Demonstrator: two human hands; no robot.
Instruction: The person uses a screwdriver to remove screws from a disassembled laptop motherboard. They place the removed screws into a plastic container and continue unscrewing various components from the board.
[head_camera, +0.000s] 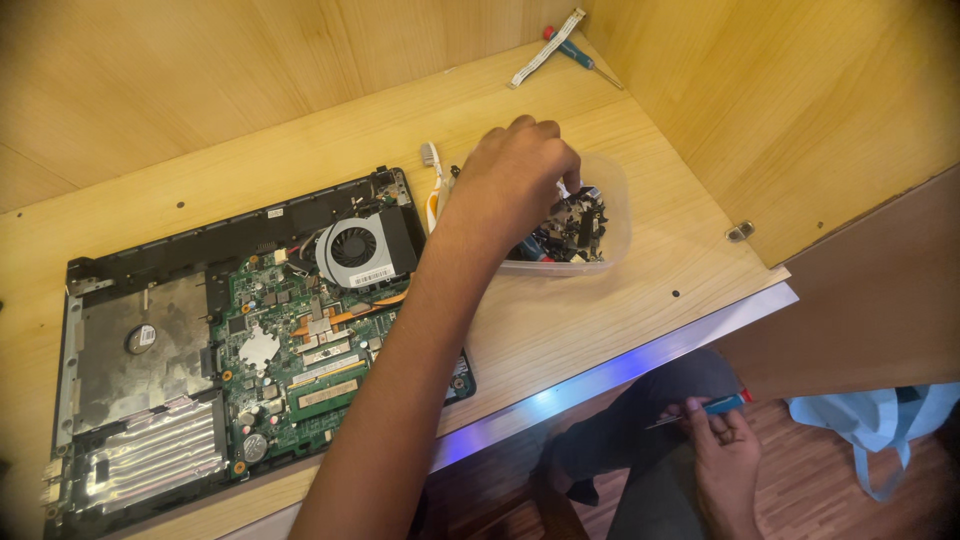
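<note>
My left hand (515, 175) reaches over the desk into a clear plastic container (617, 205) that holds several small dark parts (578, 228). Its fingers curl down among the parts, and the fingertips are hidden, so I cannot tell whether they hold anything. My right hand (722, 455) rests low over my lap, below the desk edge, and grips a small blue-handled screwdriver (722, 405) with a red end. An opened laptop (150, 340) lies on the desk at the left, its green circuit board (300, 350) and round fan (352, 247) exposed.
A white brush (432, 158) lies between the laptop and the container. At the back right corner lie a white ribbon cable (545, 48) and a second screwdriver (578, 54). Wooden walls enclose the desk behind and to the right. A light blue bag (880, 420) sits on the floor.
</note>
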